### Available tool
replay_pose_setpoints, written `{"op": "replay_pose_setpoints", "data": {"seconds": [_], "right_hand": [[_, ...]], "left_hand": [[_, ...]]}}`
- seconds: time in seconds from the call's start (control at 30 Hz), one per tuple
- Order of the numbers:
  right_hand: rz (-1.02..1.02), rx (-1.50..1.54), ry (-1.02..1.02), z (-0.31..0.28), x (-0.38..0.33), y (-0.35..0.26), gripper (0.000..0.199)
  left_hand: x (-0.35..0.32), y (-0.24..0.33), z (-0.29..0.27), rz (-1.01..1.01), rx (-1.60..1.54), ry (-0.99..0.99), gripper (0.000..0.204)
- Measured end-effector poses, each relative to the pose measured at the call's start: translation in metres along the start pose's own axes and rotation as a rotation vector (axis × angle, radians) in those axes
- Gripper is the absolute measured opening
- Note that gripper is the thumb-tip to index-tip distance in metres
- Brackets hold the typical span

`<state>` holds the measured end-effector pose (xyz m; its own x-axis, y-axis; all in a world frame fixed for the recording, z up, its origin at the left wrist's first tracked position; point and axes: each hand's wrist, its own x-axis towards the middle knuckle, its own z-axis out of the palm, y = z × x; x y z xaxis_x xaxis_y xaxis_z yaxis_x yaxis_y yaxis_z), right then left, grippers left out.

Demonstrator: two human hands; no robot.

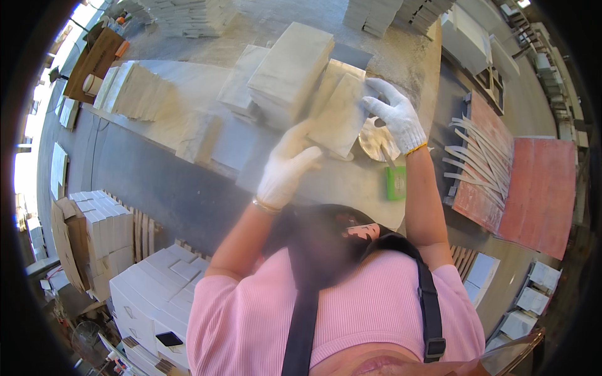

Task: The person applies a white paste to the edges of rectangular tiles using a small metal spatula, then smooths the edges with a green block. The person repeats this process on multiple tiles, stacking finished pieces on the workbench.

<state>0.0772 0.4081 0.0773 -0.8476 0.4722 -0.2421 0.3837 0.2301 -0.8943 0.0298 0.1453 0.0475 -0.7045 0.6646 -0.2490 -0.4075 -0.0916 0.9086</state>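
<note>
My left hand (285,166), in a white glove, is beside the near left edge of a pale marble tile (343,119). Its fingers are stretched out and its thumb stands apart; blur hides whether the fingertips touch the tile. My right hand (396,118), also gloved, is at the tile's right edge, fingers curved and spread with a gap between them. Its fingertips are at or very near that edge. The tile lies at a slant, partly over another tile. Below my right hand are a shiny round metal disc (375,139) and a green box (396,183).
A tall stack of marble tiles (291,66) stands just beyond my left hand. More tile stacks (141,91) line the table's left. White cartons (160,288) stand at lower left, with a phone (168,339) on top. Pale strips (480,160) lie on red boards (536,188) at right.
</note>
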Motion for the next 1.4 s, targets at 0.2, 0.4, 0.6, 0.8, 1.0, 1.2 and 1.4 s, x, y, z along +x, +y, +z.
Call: {"op": "replay_pose_setpoints", "data": {"seconds": [0.2, 0.4, 0.6, 0.8, 1.0, 1.2, 1.4], "right_hand": [[-0.035, 0.445, 0.032, 0.005, -0.043, 0.01, 0.038], [-0.028, 0.504, 0.156, 0.009, -0.065, 0.006, 0.034], [0.002, 0.527, 0.076, 0.009, -0.079, 0.017, 0.048], [-0.018, 0.591, -0.062, 0.012, -0.118, 0.049, 0.076], [0.15, 0.471, -0.267, -0.007, -0.152, 0.051, 0.081], [0.055, 0.411, -0.166, -0.01, -0.145, 0.037, 0.058], [0.105, 0.483, -0.066, 0.0, -0.141, 0.029, 0.04]], "left_hand": [[-0.019, -0.019, 0.009, -0.216, -0.209, -0.122, 0.061], [-0.012, -0.028, 0.021, -0.241, -0.292, -0.302, 0.058], [-0.001, -0.028, 0.03, -0.236, -0.249, -0.336, 0.051], [-0.002, -0.032, 0.027, -0.194, -0.278, -0.312, 0.056], [-0.001, -0.039, 0.026, -0.201, -0.255, -0.38, 0.058], [0.002, -0.039, 0.031, -0.226, -0.22, -0.489, 0.057], [0.015, -0.04, 0.034, -0.37, -0.293, -0.343, 0.059]]}}
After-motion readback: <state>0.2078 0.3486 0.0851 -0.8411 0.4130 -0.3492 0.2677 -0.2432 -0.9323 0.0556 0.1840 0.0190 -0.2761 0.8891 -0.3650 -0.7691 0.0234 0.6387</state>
